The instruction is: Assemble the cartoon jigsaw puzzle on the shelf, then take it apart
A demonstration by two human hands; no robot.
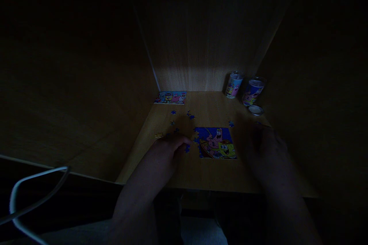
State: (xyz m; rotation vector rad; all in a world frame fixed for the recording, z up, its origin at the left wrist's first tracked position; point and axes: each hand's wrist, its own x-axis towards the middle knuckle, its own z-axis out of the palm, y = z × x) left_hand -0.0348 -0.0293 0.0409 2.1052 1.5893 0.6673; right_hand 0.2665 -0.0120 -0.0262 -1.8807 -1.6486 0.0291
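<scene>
A partly assembled jigsaw puzzle [217, 143] lies on the wooden surface, showing a pink starfish and a yellow sponge character on blue. Just left of its jagged edge is my left hand [172, 147], fingers curled in, with a small blue puzzle piece [187, 148] at the fingertips. To the right of the puzzle, my right hand [267, 147] rests low in deep shadow. Its fingers barely show, and whether it holds anything is hidden. A loose piece [231, 124] lies between the puzzle's top right corner and that hand.
Several loose pieces [173, 112] are scattered left of the puzzle. A picture strip [171, 97] lies at the back left. Two printed cans [234, 85] stand at the back right, with a round lid [255, 110] before them. Wooden panels [201, 46] enclose the surface. A white cable [17, 191] loops at lower left.
</scene>
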